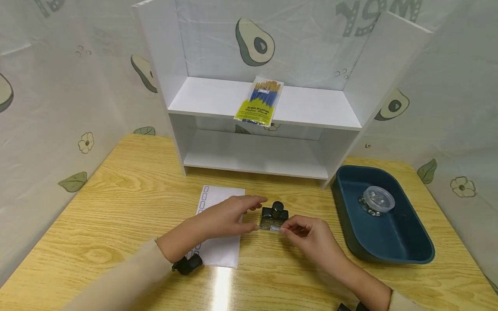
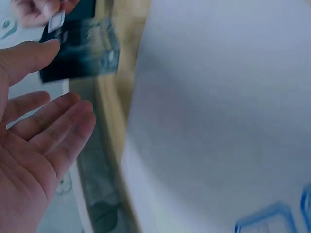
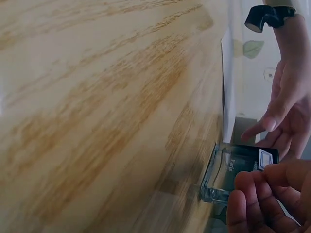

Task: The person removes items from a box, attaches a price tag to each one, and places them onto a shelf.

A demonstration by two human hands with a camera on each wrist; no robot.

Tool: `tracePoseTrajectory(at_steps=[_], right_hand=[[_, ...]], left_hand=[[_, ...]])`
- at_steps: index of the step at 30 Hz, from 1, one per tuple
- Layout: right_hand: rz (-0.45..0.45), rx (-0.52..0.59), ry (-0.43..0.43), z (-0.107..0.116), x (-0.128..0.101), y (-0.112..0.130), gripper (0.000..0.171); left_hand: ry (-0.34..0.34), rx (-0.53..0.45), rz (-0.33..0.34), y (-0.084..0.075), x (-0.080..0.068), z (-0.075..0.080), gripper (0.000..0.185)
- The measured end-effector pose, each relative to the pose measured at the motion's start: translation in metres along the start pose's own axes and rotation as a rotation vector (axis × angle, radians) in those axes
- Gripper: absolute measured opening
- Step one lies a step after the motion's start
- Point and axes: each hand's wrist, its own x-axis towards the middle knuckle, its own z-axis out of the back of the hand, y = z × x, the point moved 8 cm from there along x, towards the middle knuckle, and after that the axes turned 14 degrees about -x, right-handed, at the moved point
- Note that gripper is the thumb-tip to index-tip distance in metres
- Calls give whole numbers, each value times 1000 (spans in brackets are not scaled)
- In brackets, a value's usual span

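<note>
Ink bottle: a small dark glass bottle with a round black cap is seen standing upright on the wooden table; it is taken as the landmark for everything below.
Bottle's place: it is set in front of the white shelf unit, between the two hands.
Small label: a white sticker with a blue border is held against the near face of the ink bottle.
Right hand: it is placed at the near right of the ink bottle; the small label is pinched between its curled thumb and fingertips, as is confirmed in the right wrist view.
Left hand: it is held just left of the ink bottle with fingers straight and relaxed, nothing grasped; the fingertips are seen close to the bottle's left side, and contact cannot be told. In the left wrist view the palm is shown spread beside the dark bottle.
White sheet: a sheet with blue-bordered stickers along its left edge is laid flat left of the ink bottle, partly covered by the left hand.
Blue tray: it is set well to the right of the ink bottle; a clear round lidded container is held inside it.
Brush pack: a yellow-labelled pack of blue-handled brushes is laid on the shelf unit's upper board, behind and above the ink bottle.
</note>
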Motion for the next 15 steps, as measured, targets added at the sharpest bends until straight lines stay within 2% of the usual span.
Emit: tracePoseTrajectory(at_steps=[4, 8, 15], right_hand=[[9, -20, 6, -4, 0, 2, 2], [21, -76, -2, -7, -1, 4, 4], [16, -145, -27, -7, 0, 7, 7]], left_hand=[[11, 20, -39, -1, 9, -10, 61], [8, -3, -83, -1, 15, -16, 54], [-5, -1, -88, -1, 20, -21, 46]])
